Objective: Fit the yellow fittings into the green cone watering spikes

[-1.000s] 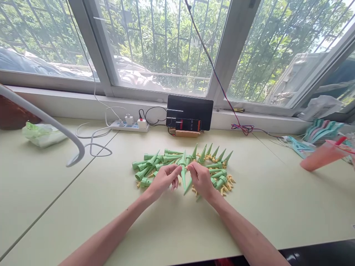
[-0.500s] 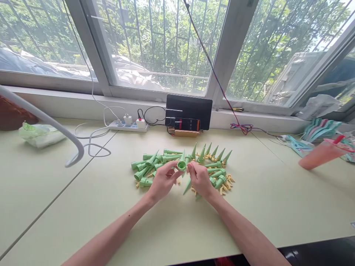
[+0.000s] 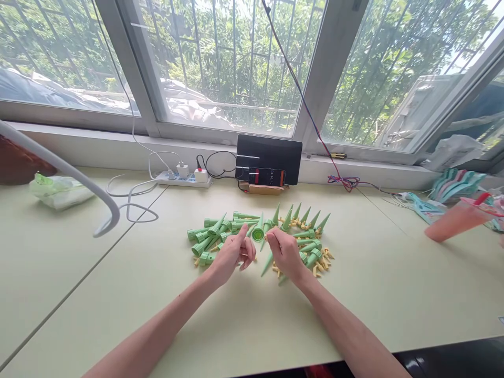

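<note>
My right hand [image 3: 284,254] is closed in a pinch at the side of a hollow green plastic spike [image 3: 258,234], whose round open end faces me. What exactly lies between those fingertips is hidden; the spike stays up beside them. Just to the left, my left hand [image 3: 235,253] has its thumb raised and its fingers loosely curled, apart from the spike. More green spikes [image 3: 202,245] lie in a pile beyond the left hand. Behind and right of the right hand, several spikes [image 3: 305,214] point upward, with small yellow pieces [image 3: 323,261] scattered among them.
A tablet [image 3: 269,155] leans at the back with a phone [image 3: 268,177] before it. At the back left are a power strip [image 3: 185,180], a white curved stand [image 3: 74,170] and a plastic bag [image 3: 59,191]. On the right, a pink drink cup [image 3: 452,219] lies tilted.
My left hand has let go of the green spike's open end and drawn slightly left and down, with its thumb lifting. The right hand and the spike have hardly moved.
</note>
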`<state>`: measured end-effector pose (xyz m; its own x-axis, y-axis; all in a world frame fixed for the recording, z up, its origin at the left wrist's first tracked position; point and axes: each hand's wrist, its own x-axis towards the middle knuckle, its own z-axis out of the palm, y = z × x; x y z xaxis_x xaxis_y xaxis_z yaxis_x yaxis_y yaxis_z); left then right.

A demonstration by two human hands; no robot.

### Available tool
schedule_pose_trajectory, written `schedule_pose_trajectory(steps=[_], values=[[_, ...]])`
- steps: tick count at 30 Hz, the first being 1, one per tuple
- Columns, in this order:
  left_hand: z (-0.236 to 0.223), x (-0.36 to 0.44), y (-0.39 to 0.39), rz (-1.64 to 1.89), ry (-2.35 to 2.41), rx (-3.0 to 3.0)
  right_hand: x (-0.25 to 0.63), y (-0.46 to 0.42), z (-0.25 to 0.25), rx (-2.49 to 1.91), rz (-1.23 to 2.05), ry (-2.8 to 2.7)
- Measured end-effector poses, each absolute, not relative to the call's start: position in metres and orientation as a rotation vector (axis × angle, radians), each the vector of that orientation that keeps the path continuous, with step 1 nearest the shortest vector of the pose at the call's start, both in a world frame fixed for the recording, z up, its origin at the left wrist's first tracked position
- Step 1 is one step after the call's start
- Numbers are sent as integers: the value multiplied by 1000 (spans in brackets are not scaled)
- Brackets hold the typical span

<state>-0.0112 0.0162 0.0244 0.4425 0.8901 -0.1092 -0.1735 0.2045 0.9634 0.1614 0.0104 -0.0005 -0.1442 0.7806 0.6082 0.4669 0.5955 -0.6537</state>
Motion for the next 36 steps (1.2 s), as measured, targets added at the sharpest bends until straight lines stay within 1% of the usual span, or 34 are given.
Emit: schedule_pose_trajectory(steps=[4,9,15,22,29,36], values=[[25,-9,15,806,779,1071,161,9,-1,-980,392,-1856],[24,-9,16,824,768,1077,161,10,-2,-1001,398,-1855],[21,-11,17,827,831,1227,162,12,-5,-1046,405,-1846],[24,-13,15,866,902,1562,162,13,-6,-1086,408,-1810],[22,-12,15,919,877,1688,162,15,-10,-1102,419,-1803],[20,-8,10,1008,996,1748,161,14,-7,-1136,385,-1782]])
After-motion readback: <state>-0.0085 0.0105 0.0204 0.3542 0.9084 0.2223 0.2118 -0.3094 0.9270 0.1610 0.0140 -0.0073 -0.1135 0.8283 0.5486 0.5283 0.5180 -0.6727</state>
